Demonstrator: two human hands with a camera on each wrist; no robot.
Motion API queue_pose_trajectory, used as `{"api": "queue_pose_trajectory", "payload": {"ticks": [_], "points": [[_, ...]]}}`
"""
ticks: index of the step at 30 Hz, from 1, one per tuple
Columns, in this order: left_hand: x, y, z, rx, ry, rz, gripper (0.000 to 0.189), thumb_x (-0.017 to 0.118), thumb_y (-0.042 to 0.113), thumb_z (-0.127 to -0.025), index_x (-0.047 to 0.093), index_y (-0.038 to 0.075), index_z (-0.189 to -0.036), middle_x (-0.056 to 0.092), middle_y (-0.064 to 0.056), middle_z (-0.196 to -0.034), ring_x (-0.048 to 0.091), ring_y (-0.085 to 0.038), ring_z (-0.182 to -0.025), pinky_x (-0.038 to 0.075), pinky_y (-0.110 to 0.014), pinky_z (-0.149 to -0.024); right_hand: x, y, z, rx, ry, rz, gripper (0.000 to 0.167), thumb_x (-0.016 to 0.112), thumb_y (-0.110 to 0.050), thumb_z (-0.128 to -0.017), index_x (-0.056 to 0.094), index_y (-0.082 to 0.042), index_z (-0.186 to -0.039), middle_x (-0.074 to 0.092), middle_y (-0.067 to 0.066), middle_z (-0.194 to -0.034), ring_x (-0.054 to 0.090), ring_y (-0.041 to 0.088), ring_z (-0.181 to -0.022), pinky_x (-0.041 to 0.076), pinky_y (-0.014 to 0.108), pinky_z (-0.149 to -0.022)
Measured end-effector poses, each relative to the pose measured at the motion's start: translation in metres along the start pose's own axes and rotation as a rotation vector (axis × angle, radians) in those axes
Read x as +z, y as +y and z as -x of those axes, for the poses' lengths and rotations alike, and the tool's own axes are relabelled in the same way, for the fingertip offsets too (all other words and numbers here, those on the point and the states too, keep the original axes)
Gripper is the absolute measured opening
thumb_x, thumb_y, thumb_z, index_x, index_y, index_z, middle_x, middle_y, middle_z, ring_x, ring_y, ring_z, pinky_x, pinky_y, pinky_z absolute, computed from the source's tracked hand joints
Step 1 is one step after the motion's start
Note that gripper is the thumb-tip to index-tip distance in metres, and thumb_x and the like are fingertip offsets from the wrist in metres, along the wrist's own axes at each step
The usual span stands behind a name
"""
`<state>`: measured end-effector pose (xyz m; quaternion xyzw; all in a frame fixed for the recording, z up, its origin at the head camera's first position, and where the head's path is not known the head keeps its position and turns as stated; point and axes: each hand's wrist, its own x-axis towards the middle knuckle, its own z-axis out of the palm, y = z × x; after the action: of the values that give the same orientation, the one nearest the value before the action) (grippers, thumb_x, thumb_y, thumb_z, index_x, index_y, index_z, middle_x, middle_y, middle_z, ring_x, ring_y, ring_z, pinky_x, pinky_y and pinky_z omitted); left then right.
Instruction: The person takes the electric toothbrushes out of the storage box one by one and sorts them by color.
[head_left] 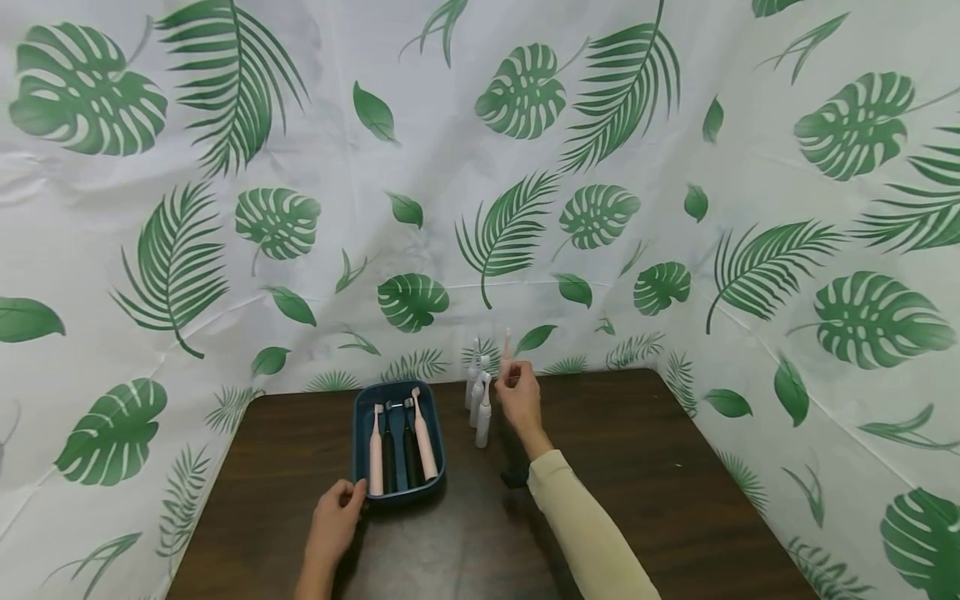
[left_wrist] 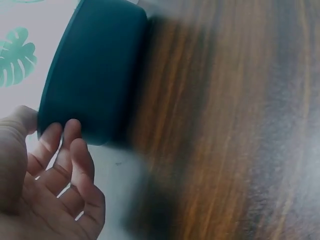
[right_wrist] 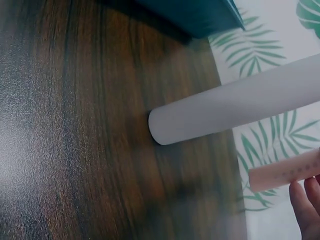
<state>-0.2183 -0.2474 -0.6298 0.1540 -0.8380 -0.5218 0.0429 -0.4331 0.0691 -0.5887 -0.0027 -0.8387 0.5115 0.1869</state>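
Note:
A dark blue tray (head_left: 408, 497) lies on the table, with two pink and two black electric toothbrushes side by side in it. My left hand (head_left: 333, 518) pinches the tray's near left corner, thumb at the rim and fingertips against the outer wall (left_wrist: 100, 65). To the right, my right hand (head_left: 522, 402) grips a pink electric toothbrush (head_left: 506, 354) upright, head up, near the table's far edge. In the right wrist view the lower end of this pink handle (right_wrist: 280, 174) shows below the fingers. Three white electric toothbrushes (head_left: 483, 425) stand upright between tray and right hand.
The dark brown wooden table (head_left: 637, 500) reaches back to a white cloth (head_left: 330, 250) with green leaves, which also hangs along the right side. The nearest white toothbrush (right_wrist: 230, 107) stands close to my right hand.

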Motion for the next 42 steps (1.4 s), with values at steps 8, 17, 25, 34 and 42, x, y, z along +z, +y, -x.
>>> {"api": "queue_pose_trajectory", "payload": {"ticks": [8,17,25,34,42], "points": [[0.0,0.004,0.001,-0.012,-0.011,0.002,0.036,0.06,0.035,-0.111,0.063,0.006,-0.09,0.069,-0.004,-0.084,0.059,-0.014,-0.074,0.046,-0.029,-0.065,0.006,0.003,-0.001,-0.013,0.018,-0.021,0.029,0.073,-0.01,-0.094,0.06,-0.004,-0.119,0.071,0.017,-0.112,0.071,0.033,-0.104,0.058,0.05,-0.09],[0.002,-0.001,-0.004,-0.054,-0.024,-0.018,0.037,0.056,0.037,-0.112,0.064,0.005,-0.094,0.071,-0.007,-0.091,0.061,-0.016,-0.078,0.047,-0.032,-0.068,0.012,0.013,0.0,0.005,0.02,-0.004,0.03,0.074,-0.012,-0.096,0.06,-0.004,-0.122,0.07,0.017,-0.114,0.071,0.033,-0.106,0.057,0.052,-0.094],[0.001,-0.002,-0.007,-0.06,-0.035,-0.016,0.038,0.055,0.04,-0.112,0.064,0.006,-0.096,0.07,-0.006,-0.092,0.061,-0.017,-0.08,0.046,-0.033,-0.069,0.015,0.023,0.003,0.039,0.001,0.007,0.03,0.074,-0.011,-0.095,0.06,-0.006,-0.121,0.07,0.016,-0.115,0.07,0.033,-0.109,0.056,0.051,-0.097],[0.002,-0.001,-0.007,-0.098,-0.05,-0.013,0.038,0.054,0.04,-0.112,0.063,0.006,-0.098,0.068,-0.008,-0.095,0.06,-0.02,-0.082,0.045,-0.034,-0.069,0.016,0.028,0.001,0.032,-0.008,0.013,0.033,0.074,-0.011,-0.093,0.057,-0.006,-0.121,0.068,0.015,-0.114,0.067,0.031,-0.106,0.055,0.05,-0.095],[0.002,-0.001,-0.007,-0.068,-0.032,-0.018,0.038,0.054,0.038,-0.113,0.063,0.006,-0.096,0.067,-0.007,-0.091,0.057,-0.018,-0.079,0.044,-0.033,-0.068,0.014,0.033,0.002,0.027,-0.029,0.002,0.035,0.072,-0.013,-0.093,0.056,-0.005,-0.124,0.067,0.019,-0.119,0.068,0.037,-0.113,0.054,0.055,-0.101]]}}
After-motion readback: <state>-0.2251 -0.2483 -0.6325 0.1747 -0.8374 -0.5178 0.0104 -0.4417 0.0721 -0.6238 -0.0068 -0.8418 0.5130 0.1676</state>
